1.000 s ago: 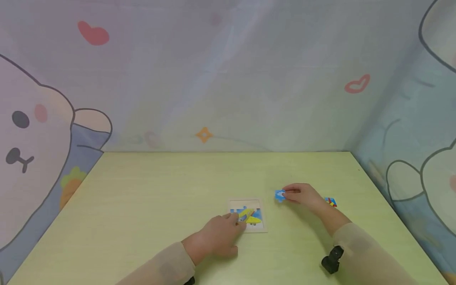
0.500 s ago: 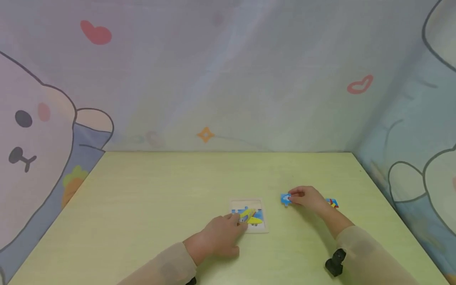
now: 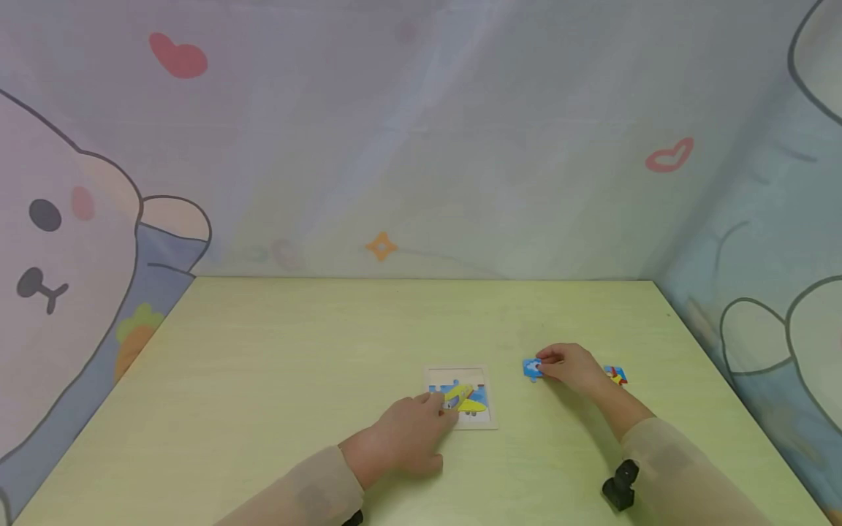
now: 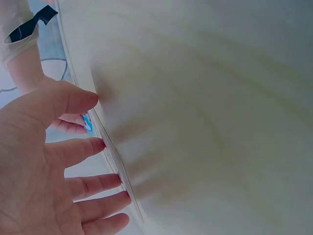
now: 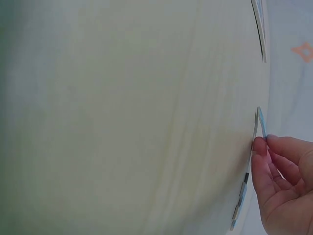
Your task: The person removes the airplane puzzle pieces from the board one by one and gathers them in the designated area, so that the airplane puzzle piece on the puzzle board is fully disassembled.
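Note:
A small square puzzle tray with a pale rim (image 3: 492, 410) lies on the table, holding assembled pieces that show a yellow airplane (image 3: 471, 404) on blue. My left hand (image 3: 409, 436) rests its fingertips on the lower left of this picture, covering part of it. Seen from the left wrist, the fingers (image 4: 93, 185) are extended toward the tray's edge. To the right of the tray, my right hand (image 3: 571, 365) pinches a blue puzzle piece (image 3: 531, 368) with a white cloud-like patch. Thumb and fingertips grip the piece's edge (image 5: 262, 122) in the right wrist view.
More puzzle pieces (image 3: 616, 375) in blue, red and yellow lie beyond my right wrist, partly hidden by it. The pale yellow wooden table (image 3: 296, 351) meets a printed cloth backdrop (image 3: 421, 146) at its back and sides. A black wrist device (image 3: 620, 486) sits on the right sleeve.
My right hand has drawn the blue puzzle piece slightly right and nearer, farther from the tray. My left hand stays on the airplane picture. The head view has shifted a little.

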Demonstrator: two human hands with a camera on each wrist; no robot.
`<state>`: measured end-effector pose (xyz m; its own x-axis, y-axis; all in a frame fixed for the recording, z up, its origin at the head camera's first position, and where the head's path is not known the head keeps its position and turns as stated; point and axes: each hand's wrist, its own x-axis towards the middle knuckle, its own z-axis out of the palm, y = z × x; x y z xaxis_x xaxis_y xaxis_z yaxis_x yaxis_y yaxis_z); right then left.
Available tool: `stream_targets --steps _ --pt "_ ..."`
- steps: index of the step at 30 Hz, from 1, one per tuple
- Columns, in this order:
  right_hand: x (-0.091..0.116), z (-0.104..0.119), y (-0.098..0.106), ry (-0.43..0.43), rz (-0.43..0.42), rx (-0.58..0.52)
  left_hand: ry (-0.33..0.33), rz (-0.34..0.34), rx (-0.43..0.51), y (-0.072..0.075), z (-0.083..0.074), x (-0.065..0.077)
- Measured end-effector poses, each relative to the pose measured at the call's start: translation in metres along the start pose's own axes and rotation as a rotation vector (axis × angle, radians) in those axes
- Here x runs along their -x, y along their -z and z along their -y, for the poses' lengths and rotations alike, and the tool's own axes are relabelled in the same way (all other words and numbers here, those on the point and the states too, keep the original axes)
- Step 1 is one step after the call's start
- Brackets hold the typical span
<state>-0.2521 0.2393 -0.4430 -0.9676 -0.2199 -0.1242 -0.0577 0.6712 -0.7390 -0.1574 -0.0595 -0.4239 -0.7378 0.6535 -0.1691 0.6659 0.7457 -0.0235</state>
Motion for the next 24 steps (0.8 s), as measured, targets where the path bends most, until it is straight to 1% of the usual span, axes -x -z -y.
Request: stream_targets --steps 3,10,14,20,24 --pt "-0.0001 0.0006 0.0004 -0.002 -0.002 0.014 -0.002 -0.002 -0.005 -0.0006 0.0 -0.0002" --pt "-0.0009 0.0025 0.0028 0.029 -0.003 0.089 -0.013 -0.029 -0.015 -0.001 0.0004 -0.001" --pt "-0.0002 0.0037 0.0032 0.038 -0.008 0.11 -0.019 -0.023 -0.017 -0.0012 0.0009 -0.0015" --pt "0.0026 0.0055 0.0048 0.042 -0.023 0.11 -0.019 -0.016 -0.018 -0.0031 0.0011 -0.0019" --pt "0.0024 0.0069 0.0034 0.062 -0.029 0.068 -0.02 -0.016 -0.018 -0.0034 0.0013 -0.0022"
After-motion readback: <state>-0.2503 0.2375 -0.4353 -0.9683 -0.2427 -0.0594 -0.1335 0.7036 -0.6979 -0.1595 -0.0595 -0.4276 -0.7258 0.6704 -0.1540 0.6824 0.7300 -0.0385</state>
